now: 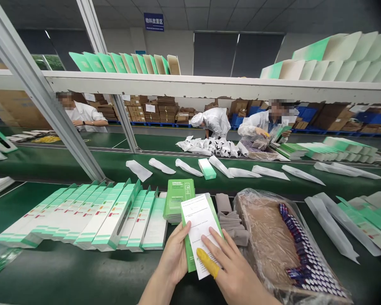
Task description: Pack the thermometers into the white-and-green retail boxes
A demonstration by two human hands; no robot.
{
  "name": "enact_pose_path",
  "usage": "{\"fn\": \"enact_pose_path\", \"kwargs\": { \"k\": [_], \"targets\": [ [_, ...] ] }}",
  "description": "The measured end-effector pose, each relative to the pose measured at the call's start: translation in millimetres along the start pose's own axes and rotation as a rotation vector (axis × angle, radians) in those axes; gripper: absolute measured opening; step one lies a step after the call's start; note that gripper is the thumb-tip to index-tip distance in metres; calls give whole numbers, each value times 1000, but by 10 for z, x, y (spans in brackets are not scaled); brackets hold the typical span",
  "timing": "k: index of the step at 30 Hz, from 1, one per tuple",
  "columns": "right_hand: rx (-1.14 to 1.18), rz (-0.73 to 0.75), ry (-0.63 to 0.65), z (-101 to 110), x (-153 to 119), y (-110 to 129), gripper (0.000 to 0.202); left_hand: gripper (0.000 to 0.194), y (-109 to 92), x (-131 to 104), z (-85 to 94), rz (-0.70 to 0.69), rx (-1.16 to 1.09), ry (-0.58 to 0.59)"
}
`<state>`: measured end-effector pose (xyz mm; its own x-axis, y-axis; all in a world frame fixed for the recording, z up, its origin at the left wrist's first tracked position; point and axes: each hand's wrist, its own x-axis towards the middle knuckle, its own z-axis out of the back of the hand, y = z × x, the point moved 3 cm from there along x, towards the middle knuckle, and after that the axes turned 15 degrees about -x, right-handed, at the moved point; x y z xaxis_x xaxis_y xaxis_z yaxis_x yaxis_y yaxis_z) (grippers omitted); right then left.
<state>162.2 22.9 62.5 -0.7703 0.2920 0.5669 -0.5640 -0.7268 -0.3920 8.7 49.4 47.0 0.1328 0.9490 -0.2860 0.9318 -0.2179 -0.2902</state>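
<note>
A white printed leaflet [199,222] lies over a green booklet [189,256], both held in front of me above the belt. My left hand [175,254] is closed on their left side, with the thumb at the edge. My right hand [233,271] grips the leaflet from the right, its fingers across the printed face. A yellow finger cot [207,262] covers its thumb. Just beyond my hands stands a stack of green booklets [178,195], marked as infrared thermometer instructions. Folded grey pouches [232,222] sit to the right of it.
Left stands a row of open green-and-white boxes [92,216]. A plastic-lined carton [266,237] holds many batteries [311,258] at right. White pouches [268,172] and a small box [207,168] lie on the belt beyond. A metal post [57,101] rises at left; several co-workers [214,120] are opposite.
</note>
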Motion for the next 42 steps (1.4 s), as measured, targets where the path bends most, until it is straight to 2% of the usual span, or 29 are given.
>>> {"fn": "enact_pose_path", "kwargs": {
  "k": [3, 4, 6, 8, 9, 12, 15, 18, 21, 24, 27, 30, 33, 34, 37, 39, 42],
  "targets": [
    [120, 16, 31, 31, -56, 4, 35, 39, 11, -13, 75, -16, 30, -35],
    [177, -11, 67, 22, -63, -67, 37, 39, 5, -28, 112, -23, 32, -41],
    [249, -192, 183, -71, -45, -369, 39, 43, -17, -71, 194, -25, 34, -68],
    [228, -500, 338, -286, -2, -834, 35, 49, -41, -125, 267, -22, 38, -111],
    [204, -613, 484, -449, 21, -1067, 36, 51, -50, -153, 294, -21, 42, -132],
    [196, -686, 655, -948, 149, -1600, 36, 56, -42, -226, 341, -3, 34, -154],
    [234, -700, 764, -1360, 198, -1783, 36, 58, -7, -288, 393, 13, 27, -166],
    [267, -736, 799, -1557, 167, -1732, 34, 57, 26, -341, 462, 7, 46, -202],
    [320, -792, 779, -1572, 143, -1707, 33, 60, 63, -369, 504, 25, 65, -222],
    [407, -851, 711, -1414, 182, -1817, 29, 63, 84, -349, 519, 17, 73, -209],
    [522, -894, 586, -1057, 255, -1863, 27, 67, 114, -275, 530, 31, 82, -190],
    [708, -848, 533, -627, 293, -1550, 30, 66, 184, -171, 517, 58, 85, -173],
    [894, -703, 526, -336, 265, -967, 30, 60, 280, -83, 455, 53, 74, -122],
    [874, -654, 493, -291, 243, -797, 29, 58, 311, -66, 430, 56, 65, -102],
    [657, -516, 346, -294, 152, -492, 26, 52, 376, -55, 376, 71, 47, -64],
    [531, -437, 262, -353, 82, -434, 30, 50, 393, -70, 362, 79, 58, -59],
    [433, -357, 203, -411, 5, -429, 37, 48, 402, -85, 360, 71, 82, -61]
  ]
}}
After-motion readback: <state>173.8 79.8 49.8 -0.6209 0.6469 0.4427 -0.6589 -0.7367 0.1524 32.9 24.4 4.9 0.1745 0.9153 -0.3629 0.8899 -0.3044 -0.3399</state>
